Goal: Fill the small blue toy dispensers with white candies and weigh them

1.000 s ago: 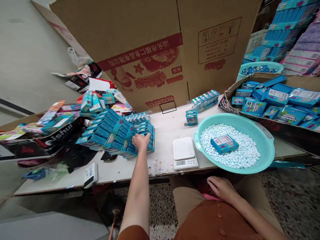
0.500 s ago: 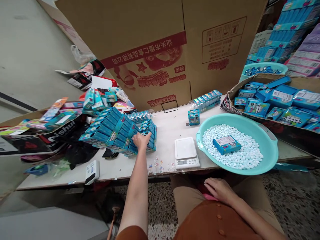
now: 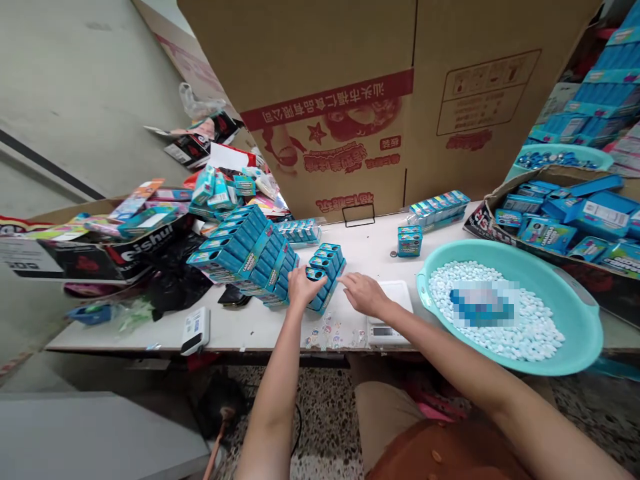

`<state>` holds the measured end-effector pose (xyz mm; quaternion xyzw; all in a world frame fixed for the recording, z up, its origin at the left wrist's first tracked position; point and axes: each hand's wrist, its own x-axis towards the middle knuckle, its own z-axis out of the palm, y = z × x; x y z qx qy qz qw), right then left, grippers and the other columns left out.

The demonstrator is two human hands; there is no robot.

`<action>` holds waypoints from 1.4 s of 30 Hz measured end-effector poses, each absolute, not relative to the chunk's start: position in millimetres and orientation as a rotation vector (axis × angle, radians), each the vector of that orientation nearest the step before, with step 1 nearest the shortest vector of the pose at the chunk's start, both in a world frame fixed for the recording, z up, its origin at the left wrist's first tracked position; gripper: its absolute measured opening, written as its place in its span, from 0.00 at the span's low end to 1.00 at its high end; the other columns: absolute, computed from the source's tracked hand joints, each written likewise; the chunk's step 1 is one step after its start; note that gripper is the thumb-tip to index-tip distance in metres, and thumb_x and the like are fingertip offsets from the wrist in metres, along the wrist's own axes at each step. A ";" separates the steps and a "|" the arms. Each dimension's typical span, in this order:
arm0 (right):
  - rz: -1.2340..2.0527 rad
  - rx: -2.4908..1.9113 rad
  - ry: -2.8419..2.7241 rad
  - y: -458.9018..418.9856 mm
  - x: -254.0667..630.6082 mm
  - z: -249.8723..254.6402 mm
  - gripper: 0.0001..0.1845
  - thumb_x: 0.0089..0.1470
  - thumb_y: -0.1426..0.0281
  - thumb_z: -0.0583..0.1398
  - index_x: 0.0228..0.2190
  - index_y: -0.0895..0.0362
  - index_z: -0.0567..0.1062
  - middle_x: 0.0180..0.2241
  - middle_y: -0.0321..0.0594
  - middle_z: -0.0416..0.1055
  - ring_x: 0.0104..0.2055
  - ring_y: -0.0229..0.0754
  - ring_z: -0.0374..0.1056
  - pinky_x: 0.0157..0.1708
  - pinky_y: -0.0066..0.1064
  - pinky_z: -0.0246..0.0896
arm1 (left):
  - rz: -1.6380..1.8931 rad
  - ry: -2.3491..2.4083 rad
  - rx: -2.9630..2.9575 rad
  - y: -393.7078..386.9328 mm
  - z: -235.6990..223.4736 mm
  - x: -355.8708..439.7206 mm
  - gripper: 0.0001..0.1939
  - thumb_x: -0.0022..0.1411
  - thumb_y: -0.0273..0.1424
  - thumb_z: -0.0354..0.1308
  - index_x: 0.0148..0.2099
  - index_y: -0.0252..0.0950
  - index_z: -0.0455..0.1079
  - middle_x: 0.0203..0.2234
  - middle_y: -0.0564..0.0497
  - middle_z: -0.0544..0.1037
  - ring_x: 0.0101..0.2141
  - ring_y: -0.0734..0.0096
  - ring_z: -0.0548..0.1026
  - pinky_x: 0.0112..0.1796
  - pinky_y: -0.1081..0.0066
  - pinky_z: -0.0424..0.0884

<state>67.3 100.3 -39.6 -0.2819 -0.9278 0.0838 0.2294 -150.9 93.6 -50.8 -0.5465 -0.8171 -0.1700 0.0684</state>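
Note:
My left hand (image 3: 304, 288) is closed on the near left end of a display box of small blue candy tins (image 3: 327, 263), its thumb over the tins. The display box lies at a slant on the table. Just off its right side, my right hand (image 3: 364, 293) is open, fingers stretched toward the box's edge. Close to the left hand's outer side, a stack of blue candy boxes (image 3: 247, 257) leans in stepped rows. Under my right wrist sits a white kitchen scale (image 3: 395, 297), partly covered by the forearm.
A turquoise basin (image 3: 580, 320) of white candies holds a blurred-out blue item. Beyond it stands a carton of blue tins (image 3: 555, 220). Two small tins (image 3: 410, 240) and a wrapped row (image 3: 440, 208) sit near a large cardboard box (image 3: 330, 60). A cluttered carton (image 3: 100, 257) stands left.
My right hand has come up from my lap to beside the display box. The display box now lies more slanted, with a gap from the stack. The view has turned left.

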 end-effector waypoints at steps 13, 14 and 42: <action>0.156 -0.742 -2.747 149.1 11.2 -39.8 0.17 0.55 0.75 0.51 0.47 0.62 0.67 0.47 0.46 0.69 0.49 0.48 0.58 0.46 0.39 0.57 | -0.559 -2.423 -1.759 84.6 -55.1 -151.6 0.36 0.45 0.50 0.59 0.52 0.33 0.64 0.42 0.41 0.71 0.48 0.52 0.66 0.50 0.61 0.62; 0.151 -0.740 -2.754 149.5 11.7 -39.7 0.17 0.55 0.76 0.51 0.47 0.61 0.67 0.48 0.46 0.68 0.50 0.48 0.58 0.46 0.39 0.57 | -0.558 -2.428 -1.756 84.6 -54.7 -151.0 0.37 0.44 0.51 0.59 0.52 0.33 0.64 0.43 0.41 0.71 0.48 0.52 0.66 0.50 0.61 0.61; 0.544 -1.462 -2.524 192.3 -29.3 -36.6 0.49 0.33 0.52 0.66 0.56 0.49 0.56 0.58 0.50 0.52 0.59 0.57 0.50 0.53 0.48 0.50 | -0.709 -2.401 -1.755 83.5 -61.3 -154.7 0.37 0.42 0.48 0.60 0.53 0.35 0.62 0.43 0.42 0.70 0.48 0.51 0.66 0.49 0.57 0.63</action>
